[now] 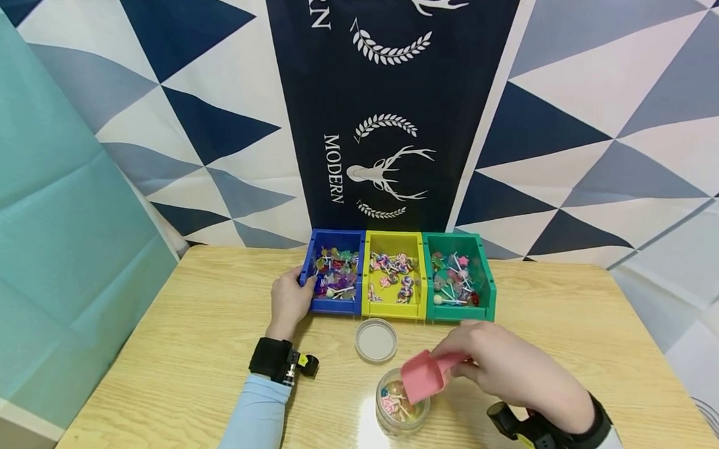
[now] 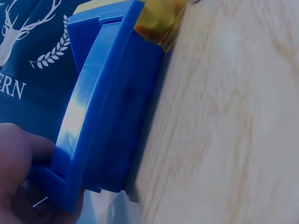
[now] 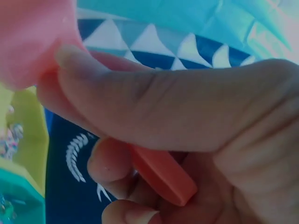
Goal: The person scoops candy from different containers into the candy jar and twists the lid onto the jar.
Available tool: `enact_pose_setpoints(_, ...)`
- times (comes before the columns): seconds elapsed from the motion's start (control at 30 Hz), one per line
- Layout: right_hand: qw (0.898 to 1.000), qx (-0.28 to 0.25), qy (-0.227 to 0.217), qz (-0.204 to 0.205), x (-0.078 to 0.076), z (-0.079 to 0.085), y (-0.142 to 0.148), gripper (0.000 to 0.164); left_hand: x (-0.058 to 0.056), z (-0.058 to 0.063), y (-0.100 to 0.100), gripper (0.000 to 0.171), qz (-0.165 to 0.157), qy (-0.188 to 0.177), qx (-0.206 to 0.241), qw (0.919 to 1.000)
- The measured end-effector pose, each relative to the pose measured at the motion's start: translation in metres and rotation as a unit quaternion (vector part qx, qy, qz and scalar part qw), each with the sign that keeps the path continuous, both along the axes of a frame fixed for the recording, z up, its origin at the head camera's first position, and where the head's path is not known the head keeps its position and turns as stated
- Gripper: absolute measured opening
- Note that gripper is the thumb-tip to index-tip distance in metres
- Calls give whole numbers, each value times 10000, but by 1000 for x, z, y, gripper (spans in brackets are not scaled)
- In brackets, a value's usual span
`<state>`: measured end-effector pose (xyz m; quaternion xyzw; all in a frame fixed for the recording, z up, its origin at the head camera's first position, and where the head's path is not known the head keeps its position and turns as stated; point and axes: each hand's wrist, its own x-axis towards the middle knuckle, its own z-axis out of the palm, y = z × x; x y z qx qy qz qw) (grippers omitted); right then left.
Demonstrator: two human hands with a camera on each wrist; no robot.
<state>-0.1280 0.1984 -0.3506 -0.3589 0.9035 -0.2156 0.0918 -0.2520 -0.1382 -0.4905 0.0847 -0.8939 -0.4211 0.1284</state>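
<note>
My right hand (image 1: 495, 358) holds a pink scoop (image 1: 423, 377) by its handle, thumb and fingers wrapped about it in the right wrist view. The scoop tilts over the mouth of a clear round jar (image 1: 402, 426), which has small candy-like pieces and a pink swirl lollipop inside. With my left hand (image 1: 291, 298) I grip the left wall of the blue bin (image 1: 334, 308); the thumb is on one side in the left wrist view. That bin holds many small coloured charms.
A yellow bin (image 1: 392, 310) with swirl lollipop pieces and a green bin (image 1: 487, 293) with mixed charms adjoin the blue one. A round lid (image 1: 376, 341) lies between bins and jar on the wooden table (image 1: 180, 363). Patterned cloth hangs behind.
</note>
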Motion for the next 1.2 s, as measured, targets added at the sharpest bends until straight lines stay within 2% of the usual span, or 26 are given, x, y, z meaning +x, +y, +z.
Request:
enact_pose_setpoints(0.1, 9983, 15, 466, -364, -1, 2, 7, 31, 0, 0, 1, 37, -13, -29, 12, 10000)
enact_pose_setpoints(0.2, 9903, 35, 1058, -896, -11, -4, 8, 33, -1, -1, 1, 37, 4, -72, 19, 10000)
enact_pose_setpoints(0.3, 9777, 10, 1609, -1347, -30, -16, 3, 30, -1, 0, 1, 37, -4, -88, 16, 10000)
enact_pose_setpoints(0.4, 9698, 6, 1875, -1558, -53, -30, -6, 25, -1, 0, 0, 37, -11, -92, 18, 10000)
enact_pose_setpoints(0.53, 9696, 320, 1772, -1659, -80, -39, -26, 17, -1, -1, 0, 37, 8, -73, 25, 10000)
enact_pose_setpoints(0.67, 9712, 755, 1457, -1725, -94, -41, -45, 5, -1, -1, 1, 37, 5, -55, 6, 10000)
enact_pose_setpoints(0.77, 9704, 911, 1263, -1847, -101, -48, -56, 11, -1, -1, 1, 37, -1, -66, 11, 10000)
enact_pose_setpoints(0.93, 9639, 975, 1057, -2239, -109, -63, -69, 12, -1, -2, 2, 37, -45, -38, 8, 10000)
enact_pose_setpoints(1.03, 9623, 898, 1107, -2315, -113, -72, -73, 7, 0, -2, 2, 37, -48, -18, 2, 10000)
enact_pose_setpoints(1.2, 9618, 802, 1374, -2226, -118, -81, -83, 22, 0, -2, 1, 36, -11, 27, -24, 10000)
